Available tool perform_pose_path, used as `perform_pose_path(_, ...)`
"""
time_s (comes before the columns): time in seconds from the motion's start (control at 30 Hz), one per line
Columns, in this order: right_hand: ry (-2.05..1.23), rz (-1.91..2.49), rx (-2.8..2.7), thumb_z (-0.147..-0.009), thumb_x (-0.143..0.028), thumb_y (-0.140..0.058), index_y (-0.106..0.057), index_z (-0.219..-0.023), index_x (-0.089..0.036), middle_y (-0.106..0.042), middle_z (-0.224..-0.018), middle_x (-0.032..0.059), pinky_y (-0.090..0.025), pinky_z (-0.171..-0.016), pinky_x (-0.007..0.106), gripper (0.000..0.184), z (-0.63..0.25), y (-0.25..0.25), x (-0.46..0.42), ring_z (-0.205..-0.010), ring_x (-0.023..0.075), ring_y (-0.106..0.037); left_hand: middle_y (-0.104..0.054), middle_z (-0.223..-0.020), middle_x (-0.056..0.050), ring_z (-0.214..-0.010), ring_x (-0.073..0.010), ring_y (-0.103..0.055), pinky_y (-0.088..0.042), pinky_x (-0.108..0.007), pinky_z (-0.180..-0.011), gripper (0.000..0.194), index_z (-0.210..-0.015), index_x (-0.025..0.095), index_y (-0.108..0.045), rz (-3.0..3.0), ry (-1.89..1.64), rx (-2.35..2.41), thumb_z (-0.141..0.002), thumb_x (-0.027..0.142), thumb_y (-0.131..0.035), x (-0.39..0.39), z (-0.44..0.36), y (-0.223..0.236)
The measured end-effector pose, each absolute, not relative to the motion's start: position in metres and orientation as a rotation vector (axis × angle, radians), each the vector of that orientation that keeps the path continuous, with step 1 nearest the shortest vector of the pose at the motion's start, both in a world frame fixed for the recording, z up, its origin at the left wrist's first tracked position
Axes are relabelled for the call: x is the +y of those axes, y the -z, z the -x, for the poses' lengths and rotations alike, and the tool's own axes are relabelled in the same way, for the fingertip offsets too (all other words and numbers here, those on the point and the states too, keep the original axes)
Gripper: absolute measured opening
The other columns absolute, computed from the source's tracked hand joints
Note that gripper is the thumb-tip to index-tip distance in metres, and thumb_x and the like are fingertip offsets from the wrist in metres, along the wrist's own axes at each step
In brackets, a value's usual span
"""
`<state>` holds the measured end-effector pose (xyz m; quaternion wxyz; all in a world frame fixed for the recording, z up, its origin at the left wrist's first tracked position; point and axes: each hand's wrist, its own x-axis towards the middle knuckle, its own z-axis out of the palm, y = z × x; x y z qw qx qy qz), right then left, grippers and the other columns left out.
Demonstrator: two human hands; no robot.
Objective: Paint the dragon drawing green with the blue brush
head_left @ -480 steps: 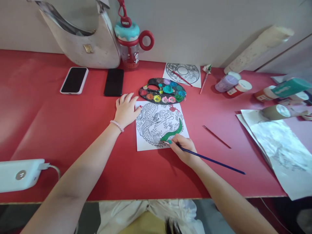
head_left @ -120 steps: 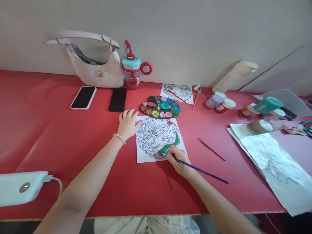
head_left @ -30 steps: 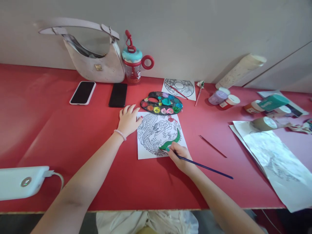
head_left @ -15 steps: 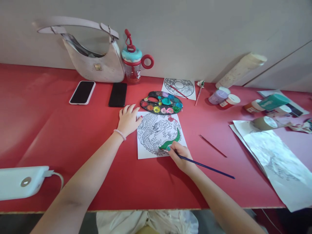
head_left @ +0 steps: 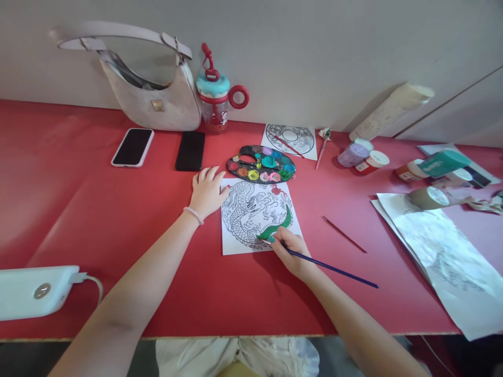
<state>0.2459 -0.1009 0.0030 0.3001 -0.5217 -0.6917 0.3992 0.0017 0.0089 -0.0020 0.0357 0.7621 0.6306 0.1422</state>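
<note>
A sheet with a line-drawn dragon (head_left: pixel 243 220) lies flat before me, part of its body painted green and a small patch at the upper right red. My right hand (head_left: pixel 291 252) pinches a dark blue paintbrush (head_left: pixel 334 269), its tip at the lower end of the green area. Spread flat, my left hand (head_left: pixel 208 192) rests at the sheet's upper left edge, thumb touching the paper and other fingers on the table. Just above the sheet sits a dark paint palette (head_left: pixel 260 165) with several coloured paints.
A thin brush (head_left: pixel 345 234) lies right of the sheet. Paint jars (head_left: pixel 371 162) and stacked papers (head_left: pixel 440 262) occupy the right side. Behind stand a handbag (head_left: pixel 157 110) and a lidded cup (head_left: pixel 214 104). Two phones (head_left: pixel 133 147) and a power bank (head_left: pixel 35 293) lie left.
The view has shifted very slightly. Both hands keep nearly the same places, with the brush tip still at the lower end of the green area.
</note>
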Motion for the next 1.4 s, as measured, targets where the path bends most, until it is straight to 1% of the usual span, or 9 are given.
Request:
perform_pose_path(0.23,-1.037,1.397,-1.811,-0.084,-0.027,-0.049,-0.031,-0.063,-0.023,-0.031,-0.054,-0.0057,-0.024,-0.045,0.023,0.028,-0.247,0.000,-0.102,-0.051,0.0096,-0.026,-0.048,-0.148,-0.015,-0.137,-0.0358,-0.037,-0.032,-0.058,-0.110,0.044,-0.134,0.017,-0.056,-2.323,-0.432,1.920,-0.094,0.032,-0.049,0.009,-0.001,0.001)
perform_pose_path(0.47,-0.935,1.431,-1.689,-0.082,-0.033,-0.053,-0.032,-0.059,-0.023,-0.032,-0.050,-0.0059,-0.027,-0.044,0.022,0.033,-0.246,-0.004,-0.102,-0.048,0.0092,-0.028,-0.048,-0.148,-0.015,-0.137,-0.0365,-0.037,-0.031,-0.058,-0.110,0.044,-0.134,0.015,-0.056,-2.325,-0.440,1.912,-0.093,0.033,-0.050,0.009,-0.001,0.002)
perform_pose_path(0.63,-0.998,1.391,-1.571,-0.084,-0.043,-0.055,-0.044,-0.064,-0.023,-0.042,-0.049,-0.0053,-0.031,-0.045,0.023,0.030,-0.251,-0.003,-0.102,-0.045,0.0095,-0.035,-0.047,-0.148,-0.015,-0.136,-0.0368,-0.037,-0.031,-0.058,-0.110,0.044,-0.134,0.016,-0.056,-2.330,-0.439,1.910,-0.094,0.033,-0.050,0.010,0.000,0.003)
perform_pose_path(0.8,-1.118,1.248,-1.489,-0.091,-0.057,-0.044,-0.049,-0.073,-0.023,-0.045,-0.045,-0.0054,-0.032,-0.043,0.025,0.039,-0.255,-0.006,-0.101,-0.040,0.0106,-0.038,-0.048,-0.148,-0.014,-0.136,-0.0361,-0.038,-0.031,-0.057,-0.110,0.044,-0.134,0.018,-0.056,-2.332,-0.445,1.917,-0.093,0.034,-0.050,0.010,0.000,0.004)
perform_pose_path(0.87,-1.088,1.239,-1.455,-0.092,-0.058,-0.042,-0.049,-0.073,-0.023,-0.046,-0.046,-0.0047,-0.033,-0.042,0.026,0.040,-0.257,-0.009,-0.100,-0.041,0.0113,-0.040,-0.048,-0.148,-0.014,-0.136,-0.0359,-0.038,-0.032,-0.057,-0.110,0.044,-0.133,0.018,-0.056,-2.336,-0.443,1.920,-0.093,0.034,-0.050,0.010,0.000,0.004)
perform_pose_path(1.0,-0.936,1.332,-1.383,-0.089,-0.043,-0.052,-0.048,-0.071,-0.023,-0.050,-0.048,-0.0043,-0.037,-0.044,0.026,0.027,-0.262,-0.014,-0.097,-0.044,0.0112,-0.046,-0.048,-0.148,-0.015,-0.136,-0.0363,-0.038,-0.032,-0.057,-0.110,0.044,-0.133,0.016,-0.056,-2.333,-0.445,1.919,-0.093,0.034,-0.051,0.010,0.000,0.004)
perform_pose_path(1.17,-0.844,1.380,-1.302,-0.082,-0.024,-0.056,-0.050,-0.078,-0.022,-0.056,-0.053,-0.0043,-0.039,-0.046,0.025,0.007,-0.267,-0.017,-0.096,-0.046,0.0107,-0.050,-0.048,-0.148,-0.014,-0.136,-0.0359,-0.037,-0.031,-0.057,-0.111,0.045,-0.134,0.015,-0.056,-2.337,-0.441,1.921,-0.094,0.033,-0.051,0.010,0.000,0.004)
perform_pose_path(1.27,-0.815,1.391,-1.221,-0.080,-0.020,-0.060,-0.052,-0.080,-0.022,-0.059,-0.060,-0.0028,-0.042,-0.050,0.025,0.008,-0.263,-0.020,-0.097,-0.053,0.0113,-0.054,-0.048,-0.148,-0.014,-0.137,-0.0359,-0.037,-0.032,-0.057,-0.111,0.045,-0.134,0.015,-0.056,-2.337,-0.441,1.921,-0.094,0.034,-0.051,0.010,0.000,0.005)
perform_pose_path(1.4,-0.734,1.420,-1.189,-0.077,-0.019,-0.065,-0.054,-0.079,-0.022,-0.059,-0.069,-0.0017,-0.043,-0.053,0.025,0.011,-0.260,-0.022,-0.097,-0.057,0.0113,-0.055,-0.047,-0.148,-0.014,-0.136,-0.0354,-0.037,-0.032,-0.057,-0.111,0.044,-0.134,0.016,-0.056,-2.342,-0.438,1.923,-0.093,0.034,-0.051,0.011,0.001,0.005)
